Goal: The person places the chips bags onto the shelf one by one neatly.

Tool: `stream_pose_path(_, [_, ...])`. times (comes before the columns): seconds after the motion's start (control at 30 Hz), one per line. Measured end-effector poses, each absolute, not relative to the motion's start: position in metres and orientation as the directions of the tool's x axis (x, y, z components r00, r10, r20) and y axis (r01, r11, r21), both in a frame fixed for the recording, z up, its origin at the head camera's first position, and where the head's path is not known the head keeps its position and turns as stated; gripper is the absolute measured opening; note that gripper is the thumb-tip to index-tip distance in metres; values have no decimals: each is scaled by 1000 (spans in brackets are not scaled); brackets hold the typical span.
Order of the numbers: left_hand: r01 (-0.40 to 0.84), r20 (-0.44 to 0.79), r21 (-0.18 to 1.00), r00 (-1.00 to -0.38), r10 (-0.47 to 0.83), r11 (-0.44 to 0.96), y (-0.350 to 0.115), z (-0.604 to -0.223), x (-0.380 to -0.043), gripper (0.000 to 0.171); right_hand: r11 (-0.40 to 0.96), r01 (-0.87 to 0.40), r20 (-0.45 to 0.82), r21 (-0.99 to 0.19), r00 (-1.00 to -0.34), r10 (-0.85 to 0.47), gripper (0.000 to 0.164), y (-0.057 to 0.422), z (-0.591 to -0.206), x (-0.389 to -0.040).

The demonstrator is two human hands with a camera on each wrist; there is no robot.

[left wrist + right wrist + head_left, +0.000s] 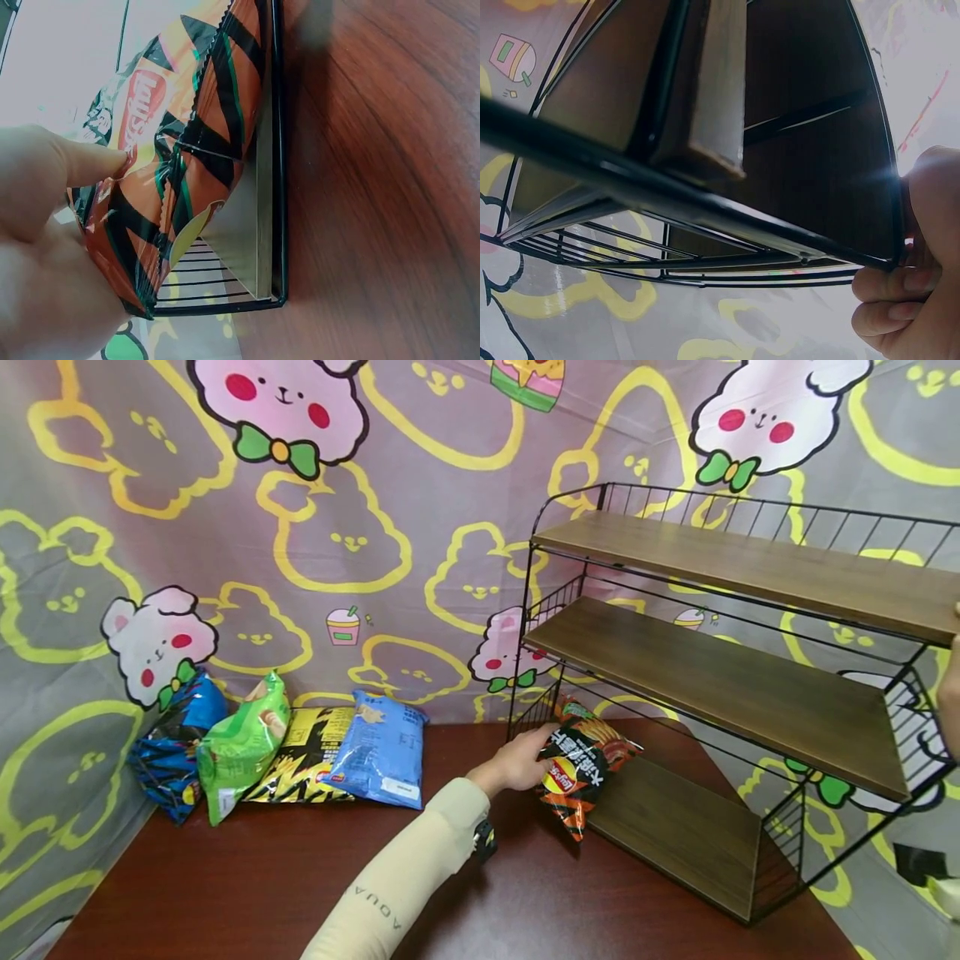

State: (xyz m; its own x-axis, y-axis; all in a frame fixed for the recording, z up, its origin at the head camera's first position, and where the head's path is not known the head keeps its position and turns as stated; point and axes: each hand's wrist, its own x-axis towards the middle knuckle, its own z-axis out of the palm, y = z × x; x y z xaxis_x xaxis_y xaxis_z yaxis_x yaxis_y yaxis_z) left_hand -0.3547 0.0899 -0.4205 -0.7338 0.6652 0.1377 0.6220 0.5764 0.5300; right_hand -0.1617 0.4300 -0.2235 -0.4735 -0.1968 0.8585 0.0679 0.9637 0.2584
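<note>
My left hand (517,762) pinches the side of a black-and-orange Lay's chip bag (576,768), its thumb pressing the printed front in the left wrist view. The bag is at the left end of a three-tier storage rack (720,664), in front of the bottom board and partly over it. At the far right edge of the head view, my right hand (951,693) is mostly cut off. The right wrist view shows that hand's fingers (889,319) curled at a corner of the rack's black wire frame.
Left on the dark red table (225,885) lie more chip bags: a dark blue bag (174,747), a green bag (243,747), a yellow-and-black bag (300,756) and a light blue bag (380,749). A cartoon-print curtain (420,527) hangs behind everything.
</note>
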Motion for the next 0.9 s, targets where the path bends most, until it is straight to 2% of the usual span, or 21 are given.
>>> stream_pose_path(0.03, [616,129,518,-743,657,594,91,-421,-355,61,947,107,846,303,-488,-216,35,431,-224,-161])
stream_pose_path(0.2, [587,100,481,-775,624,651,94,-421,-354,61,922,122,820,366,-510,-259,31,435,-224,-161])
stream_pose_path(0.23, [582,93,476,-778,621,659,95,-421,-354,61,904,144,813,403,-510,-282,29,436,-223,-161])
stream_pose_path(0.4, [584,99,424,-790,605,692,98,-422,-352,61,916,102,833,388,-464,-301,29,436,-223,-161])
stream_pose_path(0.57, [601,118,339,-791,601,724,101,-423,-351,62,851,138,782,507,-488,-387,31,441,-219,-157])
stream_pose_path(0.7, [620,165,237,-785,597,748,104,-430,-352,62,877,117,804,466,-471,-364,30,439,-219,-158])
stream_pose_path(0.77, [623,206,193,-781,590,758,105,-434,-352,61,896,108,828,431,-443,-345,31,436,-220,-160])
stream_pose_path(0.9, [629,321,97,-753,574,772,111,-441,-348,60,898,116,832,424,-441,-335,30,433,-220,-159])
